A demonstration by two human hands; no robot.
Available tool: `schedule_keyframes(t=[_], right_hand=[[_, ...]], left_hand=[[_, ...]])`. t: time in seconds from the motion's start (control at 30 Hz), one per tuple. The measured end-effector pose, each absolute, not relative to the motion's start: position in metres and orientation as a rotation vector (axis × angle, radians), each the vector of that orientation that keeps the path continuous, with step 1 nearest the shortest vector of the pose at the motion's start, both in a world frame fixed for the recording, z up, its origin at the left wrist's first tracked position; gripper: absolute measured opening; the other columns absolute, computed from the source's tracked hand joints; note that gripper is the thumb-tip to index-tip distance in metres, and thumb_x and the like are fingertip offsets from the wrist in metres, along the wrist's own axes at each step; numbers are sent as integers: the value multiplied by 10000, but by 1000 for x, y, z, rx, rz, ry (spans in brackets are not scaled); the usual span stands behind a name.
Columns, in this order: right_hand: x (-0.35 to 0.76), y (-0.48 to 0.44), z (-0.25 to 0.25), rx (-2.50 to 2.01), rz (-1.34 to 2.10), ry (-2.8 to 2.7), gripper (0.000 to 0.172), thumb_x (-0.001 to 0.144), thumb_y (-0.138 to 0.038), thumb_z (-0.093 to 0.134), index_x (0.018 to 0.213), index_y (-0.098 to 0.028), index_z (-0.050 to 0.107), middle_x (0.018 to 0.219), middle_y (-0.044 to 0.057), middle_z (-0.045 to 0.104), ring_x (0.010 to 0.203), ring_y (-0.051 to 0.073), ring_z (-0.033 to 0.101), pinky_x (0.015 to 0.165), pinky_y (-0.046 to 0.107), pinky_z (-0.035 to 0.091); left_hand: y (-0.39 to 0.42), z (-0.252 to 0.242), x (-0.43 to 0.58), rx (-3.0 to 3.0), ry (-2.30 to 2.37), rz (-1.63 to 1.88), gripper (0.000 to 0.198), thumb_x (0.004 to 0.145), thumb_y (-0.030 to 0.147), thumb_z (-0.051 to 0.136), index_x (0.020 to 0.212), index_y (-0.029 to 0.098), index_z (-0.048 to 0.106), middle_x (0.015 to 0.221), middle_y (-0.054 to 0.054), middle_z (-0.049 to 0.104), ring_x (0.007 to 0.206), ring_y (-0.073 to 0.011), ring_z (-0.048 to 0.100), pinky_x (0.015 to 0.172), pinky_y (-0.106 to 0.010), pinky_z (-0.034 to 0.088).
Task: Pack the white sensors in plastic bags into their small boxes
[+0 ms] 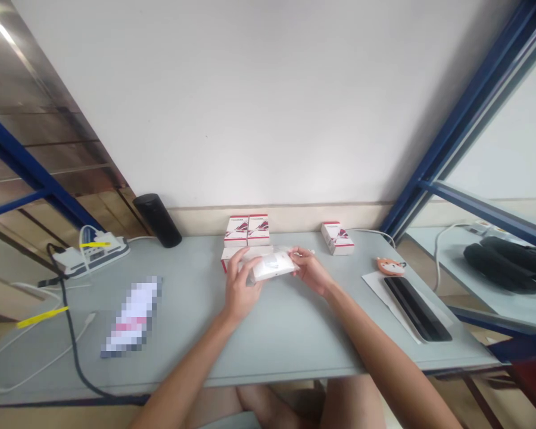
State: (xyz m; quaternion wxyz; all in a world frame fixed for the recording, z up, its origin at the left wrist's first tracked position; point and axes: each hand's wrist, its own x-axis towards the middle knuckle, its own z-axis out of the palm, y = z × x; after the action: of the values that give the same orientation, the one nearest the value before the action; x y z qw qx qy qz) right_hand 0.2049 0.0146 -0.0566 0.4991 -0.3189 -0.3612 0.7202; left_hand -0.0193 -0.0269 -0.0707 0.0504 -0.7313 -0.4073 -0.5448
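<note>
Above the middle of the grey table [277,333], both my hands hold a small white flat package [273,266]. My left hand [240,289] grips its left end with the fingers curled round it. My right hand [311,269] pinches its right end. Just behind the package lie several white and red boxes: two side by side [247,230], one partly hidden under my left hand [226,258], and one apart to the right [336,238].
A black cylinder [157,219] stands at the wall. A white power strip [90,252] with cables sits at the left, a blurred flat item [132,317] nearer me. At the right lie a fox-shaped object [390,266] and a long black bar [417,308] on paper.
</note>
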Motion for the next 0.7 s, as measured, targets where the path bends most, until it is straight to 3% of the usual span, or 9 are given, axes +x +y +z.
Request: schedule_keyframes(t=[0.2,0.4,0.57,0.7], right_hand=[[203,12,-60,-850,1437,-1190,296,770,-425,809,811,-231,590,738,-26,607,618,128,489,600,287,395],[199,10,-66,-890,1166,-1518,326,929,-546,641,862,-235,569,694,-42,496,644,139,424,624,288,340],[203,11,-63,-935,1078,-1563,290,948,-517,614,895,-233,585,785,-20,531,707,150,448,661,294,360],[207,11,-55,-935,1272,-1428,255,918,-478,653,886,-227,613,727,-34,507,662,141,433,662,299,342]], left_hand=[[-31,-67,-17,-2273,-1346,-1678,431,853,321,819,1241,242,650,1112,-83,755,1042,-259,721,971,-399,564],[-37,-63,-16,-2403,-1800,-1798,373,919,422,712,1232,221,700,1168,-82,771,1020,-246,740,915,-336,583],[-35,-54,-14,-2593,-2249,-2130,544,885,528,733,1315,198,681,1200,-113,739,674,-183,691,524,-285,566],[-35,-50,-12,-2906,-2333,-2503,636,924,526,691,1496,284,556,1300,-123,684,673,-175,679,504,-294,559]])
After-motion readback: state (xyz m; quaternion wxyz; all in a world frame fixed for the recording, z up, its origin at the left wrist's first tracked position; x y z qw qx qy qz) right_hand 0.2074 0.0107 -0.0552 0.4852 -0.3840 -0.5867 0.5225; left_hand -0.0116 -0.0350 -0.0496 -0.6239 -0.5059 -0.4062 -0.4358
